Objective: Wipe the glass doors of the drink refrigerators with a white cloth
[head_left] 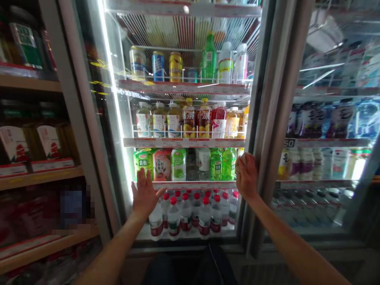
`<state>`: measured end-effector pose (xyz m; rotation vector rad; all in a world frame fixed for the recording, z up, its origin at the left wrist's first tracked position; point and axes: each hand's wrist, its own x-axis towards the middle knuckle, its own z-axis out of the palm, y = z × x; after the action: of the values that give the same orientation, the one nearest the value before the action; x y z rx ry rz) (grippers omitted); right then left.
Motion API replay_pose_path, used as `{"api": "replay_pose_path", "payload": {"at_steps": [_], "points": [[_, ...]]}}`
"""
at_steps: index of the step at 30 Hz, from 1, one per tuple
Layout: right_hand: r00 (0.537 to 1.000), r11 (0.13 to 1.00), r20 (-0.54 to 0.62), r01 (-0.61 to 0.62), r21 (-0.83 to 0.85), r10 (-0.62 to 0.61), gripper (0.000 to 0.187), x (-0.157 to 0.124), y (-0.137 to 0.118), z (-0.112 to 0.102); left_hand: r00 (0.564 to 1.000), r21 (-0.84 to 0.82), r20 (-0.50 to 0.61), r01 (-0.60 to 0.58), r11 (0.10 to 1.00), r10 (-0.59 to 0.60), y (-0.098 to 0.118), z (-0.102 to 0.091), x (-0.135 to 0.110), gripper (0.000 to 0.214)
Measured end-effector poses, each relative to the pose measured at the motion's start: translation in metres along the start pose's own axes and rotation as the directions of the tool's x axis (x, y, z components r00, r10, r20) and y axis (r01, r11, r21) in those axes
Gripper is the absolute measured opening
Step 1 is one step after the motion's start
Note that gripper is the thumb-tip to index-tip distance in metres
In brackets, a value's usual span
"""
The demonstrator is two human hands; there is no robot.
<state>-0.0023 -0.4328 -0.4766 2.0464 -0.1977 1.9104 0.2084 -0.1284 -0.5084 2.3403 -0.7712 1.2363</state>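
Note:
I face a lit drinks fridge whose left glass door point(97, 130) stands open. My left hand point(144, 194) is open, fingers spread, reaching toward the lower shelf rail point(192, 185), just above the red-capped water bottles point(185, 211) and below the green cartons point(143, 161). My right hand point(247, 175) rests with curled fingers against the fridge's middle frame point(267, 130) at the same shelf's height, beside green bottles point(222, 163). Nothing shows in either hand.
Upper shelves hold cans point(158, 65), a tall green bottle point(209, 58) and juice bottles point(190, 118). A closed glass door point(332, 130) with more drinks is to the right. Wooden shelves point(35, 176) with packaged goods stand at the left.

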Motion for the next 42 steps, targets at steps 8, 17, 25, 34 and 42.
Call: {"api": "replay_pose_path", "payload": {"at_steps": [8,17,25,34,42], "points": [[1.0,1.0,-0.021,0.011,0.023,-0.011,0.058,0.001,0.001,0.005,1.0,0.002,-0.028,-0.014,1.0,0.014,-0.004,0.005,-0.001,0.077],[0.921,0.933,0.187,0.311,0.18,-0.342,0.043,0.018,-0.087,0.03,0.999,0.02,-0.047,-0.021,1.0,0.022,-0.003,0.005,-0.002,0.084],[0.974,0.989,-0.178,-0.126,0.078,0.138,0.052,0.06,-0.048,0.028,1.0,0.006,-0.027,-0.004,1.0,0.004,-0.006,0.01,-0.003,0.085],[0.937,0.943,0.137,0.303,0.138,-0.322,0.039,0.039,-0.102,0.04,0.999,0.06,-0.047,-0.012,0.998,0.015,-0.005,0.01,-0.004,0.082],[0.999,0.996,-0.033,0.028,0.089,-0.025,0.059,0.069,-0.088,0.046,1.0,0.062,-0.003,0.015,0.998,-0.015,-0.004,0.009,-0.004,0.081]]}}
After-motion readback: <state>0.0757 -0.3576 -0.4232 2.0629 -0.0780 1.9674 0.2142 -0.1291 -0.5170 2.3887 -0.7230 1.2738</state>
